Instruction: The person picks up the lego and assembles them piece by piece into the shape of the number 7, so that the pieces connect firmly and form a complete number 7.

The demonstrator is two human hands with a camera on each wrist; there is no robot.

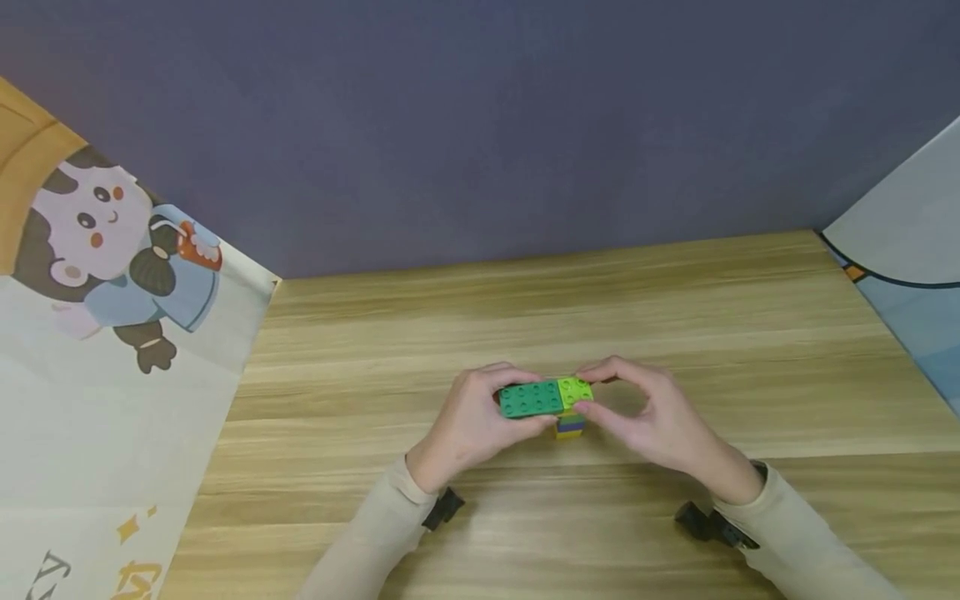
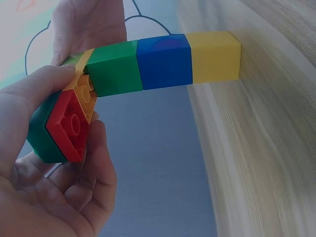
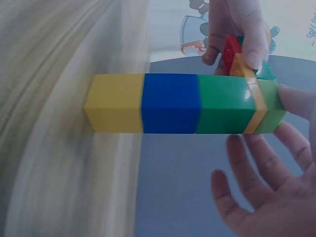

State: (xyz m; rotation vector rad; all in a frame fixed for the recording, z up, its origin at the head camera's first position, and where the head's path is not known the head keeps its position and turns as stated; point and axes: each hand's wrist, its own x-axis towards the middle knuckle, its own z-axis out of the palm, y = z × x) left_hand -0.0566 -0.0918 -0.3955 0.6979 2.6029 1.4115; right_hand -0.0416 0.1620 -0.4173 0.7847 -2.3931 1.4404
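Observation:
A tower of toy building bricks stands upright on the table: a yellow brick (image 2: 215,57) at the bottom, then a blue brick (image 2: 165,61), a green brick (image 2: 116,69), a thin orange brick (image 3: 257,111) and a lime green brick (image 1: 573,390) on top. The orange brick juts out to the left, beside a thin red brick (image 2: 68,127). Above these two lies a long dark green brick (image 1: 531,398), level with the lime one. My left hand (image 1: 474,417) grips the dark green brick between thumb and fingers. With thumb and forefinger, my right hand (image 1: 663,417) pinches the lime brick.
The tower stands on a wood-grain table (image 1: 360,333). A dark blue-grey wall (image 1: 480,133) rises behind it, with a cartoon-printed panel (image 1: 90,400) at the left and another printed panel (image 1: 915,217) at the right. Black wrist devices (image 1: 705,523) sit under the sleeves.

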